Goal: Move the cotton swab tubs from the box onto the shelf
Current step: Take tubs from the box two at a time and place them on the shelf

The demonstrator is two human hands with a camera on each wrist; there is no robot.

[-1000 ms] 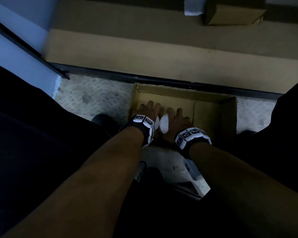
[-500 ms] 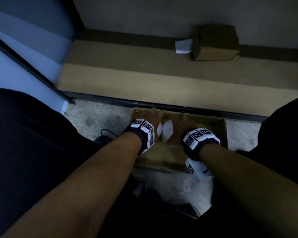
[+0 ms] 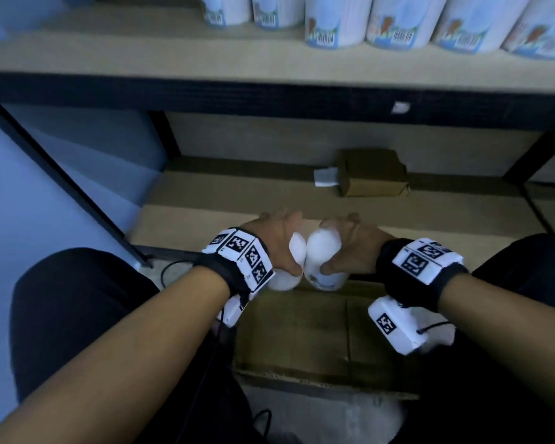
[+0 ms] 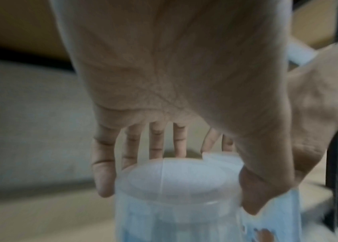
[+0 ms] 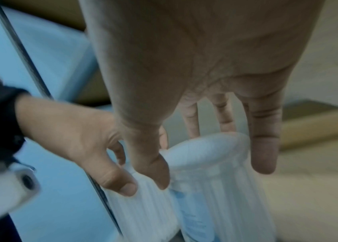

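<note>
Each hand carries one clear cotton swab tub with a white lid, held side by side above the cardboard box (image 3: 321,341). My left hand (image 3: 274,240) grips the left tub (image 3: 291,267) from above, fingers and thumb curled round its lid (image 4: 176,176). My right hand (image 3: 350,248) grips the right tub (image 3: 324,257) the same way, thumb and fingers on its lid (image 5: 209,150). The left tub (image 5: 143,204) shows beside it in the right wrist view. Several tubs (image 3: 334,20) stand on the upper shelf (image 3: 173,56).
A lower shelf board (image 3: 231,200) lies behind the hands, with a small brown carton (image 3: 372,177) and a white slip (image 3: 326,178) at its back. A black upright post (image 3: 64,184) runs along the blue wall at left. My dark-clad knees flank the box.
Both hands have lifted out of the box, each with a tub, and risen toward the shelves. The head view has tilted up, bringing the upper shelf and its tubs into sight.
</note>
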